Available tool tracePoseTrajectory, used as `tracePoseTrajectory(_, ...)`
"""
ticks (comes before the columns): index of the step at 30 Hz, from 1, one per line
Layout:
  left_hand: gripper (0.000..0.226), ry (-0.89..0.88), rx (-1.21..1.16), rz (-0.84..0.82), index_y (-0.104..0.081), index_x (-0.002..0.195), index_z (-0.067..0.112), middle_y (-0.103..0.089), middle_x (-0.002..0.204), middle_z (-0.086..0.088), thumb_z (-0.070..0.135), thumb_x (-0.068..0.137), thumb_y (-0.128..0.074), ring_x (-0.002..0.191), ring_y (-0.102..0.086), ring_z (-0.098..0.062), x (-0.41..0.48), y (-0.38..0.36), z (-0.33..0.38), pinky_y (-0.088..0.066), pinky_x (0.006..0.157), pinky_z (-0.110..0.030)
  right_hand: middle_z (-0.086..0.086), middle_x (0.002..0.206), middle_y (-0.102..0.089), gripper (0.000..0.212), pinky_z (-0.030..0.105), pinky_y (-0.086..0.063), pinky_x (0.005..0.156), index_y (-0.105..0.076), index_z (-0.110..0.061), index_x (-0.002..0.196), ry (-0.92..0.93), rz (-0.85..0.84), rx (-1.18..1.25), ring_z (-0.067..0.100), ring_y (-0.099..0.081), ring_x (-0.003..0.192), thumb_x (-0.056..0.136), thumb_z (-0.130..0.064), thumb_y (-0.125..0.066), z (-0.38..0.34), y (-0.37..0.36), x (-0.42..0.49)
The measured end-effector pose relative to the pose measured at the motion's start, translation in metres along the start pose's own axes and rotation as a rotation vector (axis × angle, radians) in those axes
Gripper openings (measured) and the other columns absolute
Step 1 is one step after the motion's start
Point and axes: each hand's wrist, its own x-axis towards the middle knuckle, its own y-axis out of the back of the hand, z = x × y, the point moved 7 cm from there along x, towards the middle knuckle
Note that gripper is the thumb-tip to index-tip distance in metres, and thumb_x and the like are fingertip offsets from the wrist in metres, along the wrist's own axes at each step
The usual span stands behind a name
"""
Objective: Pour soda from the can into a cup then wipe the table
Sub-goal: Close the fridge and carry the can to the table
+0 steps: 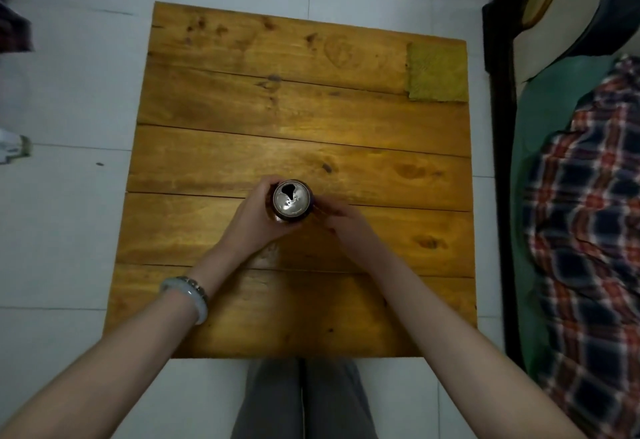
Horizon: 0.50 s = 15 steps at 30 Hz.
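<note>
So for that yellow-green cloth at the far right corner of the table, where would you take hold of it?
Probably by the cloth's near left corner, coming from above with the right hand. It lies flat and square on the table, so only an edge or corner offers anything to pinch, and that corner faces the person. The left hand is wrapped round the opened, upright can.

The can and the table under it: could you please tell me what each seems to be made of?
The round silver-topped drink can looks like aluminium: a bright, reflective lid with an open mouth. The square brown plank table appears to be wood with a glossy finish, given its knots, grain and plank seams.
</note>
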Motion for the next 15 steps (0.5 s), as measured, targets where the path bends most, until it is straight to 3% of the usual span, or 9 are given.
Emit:
tracePoseTrajectory(2, 0.077, 0.008, 0.021, -0.01, -0.046, 0.119, 0.027, -0.056, 0.113, 0.016, 0.03, 0.056, -0.089, 0.104, -0.054, -0.002, 0.003, -0.005, -0.01, -0.042, 0.084, -0.012, 0.002, 0.12, -0.063, 0.054, 0.034, -0.045, 0.099, -0.062, -0.02, 0.116, -0.008, -0.002, -0.002, 0.017, -0.055, 0.118, 0.081, 0.015, -0.04, 0.008, 0.0, 0.008)
tracePoseTrajectory(6, 0.078, 0.004, 0.043, -0.015, -0.038, 0.114, 0.043, -0.047, 0.106, 0.038, 0.03, 0.056, -0.088, 0.097, -0.046, 0.019, 0.004, -0.011, -0.018, -0.036, 0.077, 0.003, 0.0, 0.12, -0.061, 0.059, 0.032, -0.043, 0.101, -0.058, -0.018, 0.123, -0.005, -0.024, -0.034, 0.016, -0.054, 0.119, 0.079, 0.016, -0.038, 0.012, 0.0, 0.014)
tracePoseTrajectory(11, 0.079, -0.002, 0.051, -0.015, -0.039, 0.119, 0.032, -0.048, 0.113, 0.02, 0.028, 0.057, -0.089, 0.099, -0.045, 0.01, 0.005, -0.016, -0.022, -0.034, 0.079, 0.004, 0.004, 0.123, -0.059, 0.058, 0.031, -0.041, 0.102, -0.055, -0.01, 0.127, -0.007, -0.03, -0.056, 0.018, -0.052, 0.121, 0.08, 0.018, -0.036, 0.011, 0.001, 0.015)
tracePoseTrajectory(15, 0.082, -0.001, 0.084, -0.031, -0.041, 0.123, 0.025, -0.047, 0.114, 0.017, 0.03, 0.057, -0.089, 0.099, -0.042, 0.011, 0.004, -0.018, -0.023, -0.034, 0.08, 0.004, 0.006, 0.126, -0.058, 0.056, 0.031, -0.043, 0.101, -0.054, -0.007, 0.128, -0.039, -0.021, -0.066, 0.018, -0.051, 0.122, 0.081, 0.018, -0.037, 0.011, 0.002, 0.014)
